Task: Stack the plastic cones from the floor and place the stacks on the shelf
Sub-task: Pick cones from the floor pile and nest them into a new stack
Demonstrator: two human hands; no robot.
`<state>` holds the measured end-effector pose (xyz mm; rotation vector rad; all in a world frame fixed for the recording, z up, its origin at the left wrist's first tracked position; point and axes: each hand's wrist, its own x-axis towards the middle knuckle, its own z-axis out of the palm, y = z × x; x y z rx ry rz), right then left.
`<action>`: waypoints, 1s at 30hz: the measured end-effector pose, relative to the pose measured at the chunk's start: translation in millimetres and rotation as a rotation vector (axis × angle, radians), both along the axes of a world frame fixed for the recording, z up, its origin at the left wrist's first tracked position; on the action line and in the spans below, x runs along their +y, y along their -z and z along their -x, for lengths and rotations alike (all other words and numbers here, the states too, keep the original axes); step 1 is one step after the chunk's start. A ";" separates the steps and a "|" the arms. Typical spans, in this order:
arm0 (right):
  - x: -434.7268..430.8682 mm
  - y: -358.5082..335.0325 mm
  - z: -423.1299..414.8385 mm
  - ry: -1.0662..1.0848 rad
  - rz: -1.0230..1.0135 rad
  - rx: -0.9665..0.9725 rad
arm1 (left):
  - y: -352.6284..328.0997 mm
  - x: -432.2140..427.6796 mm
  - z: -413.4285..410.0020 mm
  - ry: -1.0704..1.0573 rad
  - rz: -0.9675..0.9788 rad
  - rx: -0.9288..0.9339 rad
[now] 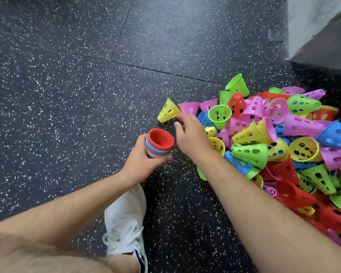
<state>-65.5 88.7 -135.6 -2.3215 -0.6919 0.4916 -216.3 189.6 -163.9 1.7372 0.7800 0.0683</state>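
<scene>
Two hands are working at the left edge of a cone pile (283, 144) on the speckled floor (77, 95).
The left hand (144, 160) is gripping a nested stack of cones (158, 143), red on top, fingers curled round it. The right hand (191, 134) is hovering with loosely bent, empty fingers just beside a yellow cone (168, 113) lying at the pile's left edge; I cannot tell whether they touch.
</scene>
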 end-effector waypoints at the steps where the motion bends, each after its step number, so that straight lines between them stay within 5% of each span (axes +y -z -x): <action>1: 8.0 4.2 -8.4 0.021 0.040 -0.012 | 1.1 3.5 -2.7 -0.003 0.002 -0.001; 11: 48.6 30.1 -47.6 0.036 0.265 -0.011 | 7.9 24.0 -15.1 0.003 -0.015 0.018; 21: 8.7 -2.8 -33.6 -0.008 -0.125 -0.068 | 11.5 27.3 -10.4 -0.001 -0.008 0.058; 30: -18.7 -6.7 -10.3 -0.239 -0.085 -0.121 | 0.5 26.7 -33.2 0.041 0.001 0.032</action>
